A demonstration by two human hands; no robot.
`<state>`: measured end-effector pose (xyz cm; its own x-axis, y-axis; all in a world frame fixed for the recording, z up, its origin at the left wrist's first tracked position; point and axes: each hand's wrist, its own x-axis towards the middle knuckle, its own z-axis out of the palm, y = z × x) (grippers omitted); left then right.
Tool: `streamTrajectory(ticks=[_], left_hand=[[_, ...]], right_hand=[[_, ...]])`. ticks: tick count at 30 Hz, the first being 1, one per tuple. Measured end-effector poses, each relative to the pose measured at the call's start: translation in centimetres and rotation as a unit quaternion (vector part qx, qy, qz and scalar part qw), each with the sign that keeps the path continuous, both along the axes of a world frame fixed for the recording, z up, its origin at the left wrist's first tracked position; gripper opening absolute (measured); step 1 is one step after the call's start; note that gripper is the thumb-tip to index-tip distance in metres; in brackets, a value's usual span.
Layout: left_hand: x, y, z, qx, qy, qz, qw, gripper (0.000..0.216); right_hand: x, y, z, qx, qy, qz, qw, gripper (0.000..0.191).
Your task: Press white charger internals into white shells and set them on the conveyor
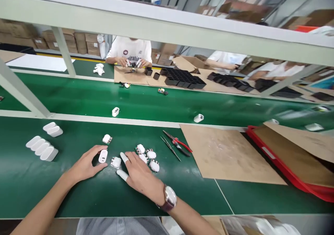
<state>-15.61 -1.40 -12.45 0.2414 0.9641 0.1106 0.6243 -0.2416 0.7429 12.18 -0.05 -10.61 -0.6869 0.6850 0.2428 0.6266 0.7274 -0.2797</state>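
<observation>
My left hand [85, 165] curls round a small white charger housing [103, 156] that stands on the green table, thumb and fingers on either side of it. My right hand [139, 174] lies flat beside it, white finger cots on two fingers, and its fingers are stretched out over a white charger part with metal prongs [116, 162]. Just right of that hand lies a cluster of several similar pronged parts [148, 156]. One more pronged part [106, 138] lies a little farther back. A watch sits on my right wrist.
Rows of white housings [41, 148] lie at the left. Red-handled cutters [179, 143] and tweezers [170, 148] lie beside a cardboard sheet [229, 155]. A red tray [287, 169] stands at the right. Beyond the conveyor belt [156, 103], other people work near black trays [184, 78].
</observation>
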Motion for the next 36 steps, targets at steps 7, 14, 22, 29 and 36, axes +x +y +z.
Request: streamTrajectory(ticks=[7,14,22,29,36], left_hand=[[0.4,-0.4,-0.2,-0.028,-0.011,0.014,0.999,0.061],[0.2,-0.6,0.3,-0.061,-0.008,-0.004,0.998,0.073],[0.8,-0.7,-0.5,-0.032,-0.071,0.004,0.997,0.075],[0.4,-0.5,0.6,-0.031,-0.031,-0.02,0.999,0.101],[1.0,-0.4,0.5,-0.035,-0.05,-0.119,0.991,0.045]], right_hand=[[-1.7,-2.0,-4.8,0.083,0.002,-0.027,0.996,0.025],[-1.7,-1.1,-3.4,0.046,0.063,-0.005,0.997,0.03],[-1.8,0.1,0.0,-0.003,0.183,0.017,0.983,0.053],[-1.8,0.9,1.2,0.029,0.188,0.024,0.981,0.048],[-1.7,0.4,1.1,0.007,0.206,0.033,0.978,0.044]])
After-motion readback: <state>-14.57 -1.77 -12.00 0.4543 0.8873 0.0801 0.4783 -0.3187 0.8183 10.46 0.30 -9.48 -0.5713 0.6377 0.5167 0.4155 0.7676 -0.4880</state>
